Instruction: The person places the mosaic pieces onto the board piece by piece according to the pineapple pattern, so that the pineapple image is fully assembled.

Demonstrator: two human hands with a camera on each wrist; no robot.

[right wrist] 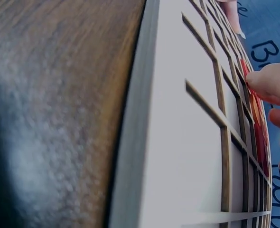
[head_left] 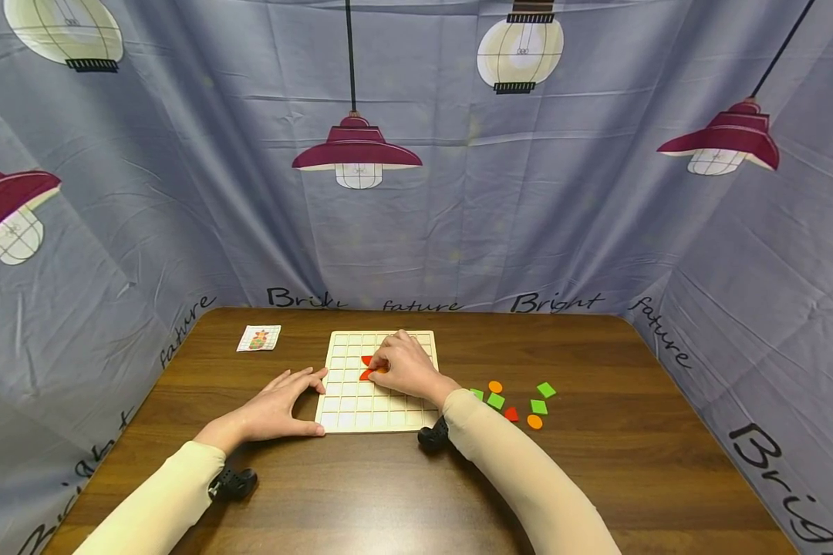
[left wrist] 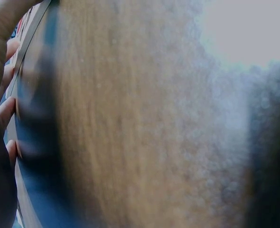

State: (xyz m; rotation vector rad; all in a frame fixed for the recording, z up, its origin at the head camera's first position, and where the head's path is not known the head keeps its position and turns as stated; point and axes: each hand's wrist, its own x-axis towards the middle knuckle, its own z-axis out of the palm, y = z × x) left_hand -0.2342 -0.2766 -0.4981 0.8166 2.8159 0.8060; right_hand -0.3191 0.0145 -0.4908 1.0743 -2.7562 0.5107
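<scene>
A pale wooden grid board [head_left: 354, 420] lies on the table. My left hand [head_left: 278, 408] rests at its left side, thumb and fingers spread apart, fingertips along the edge. In the left wrist view these fingers [left wrist: 7, 111] line up by the board's rim. My right hand [head_left: 409, 366] is over the board's middle, thumb and fingers bent together at a red piece [head_left: 365, 375]. Beside it is another red piece [head_left: 366, 360], and an orange piece [head_left: 382, 370] shows partly under the hand. The right wrist view has the thumb [right wrist: 261, 80] touching red.
Right of the board lie loose pieces: several green squares [head_left: 538, 407], orange discs [head_left: 534, 422] and a red piece [head_left: 511, 415]. A small pattern card [head_left: 258, 338] lies at the back left of the wooden table [head_left: 597, 462]. A printed curtain [head_left: 423, 231] surrounds the table.
</scene>
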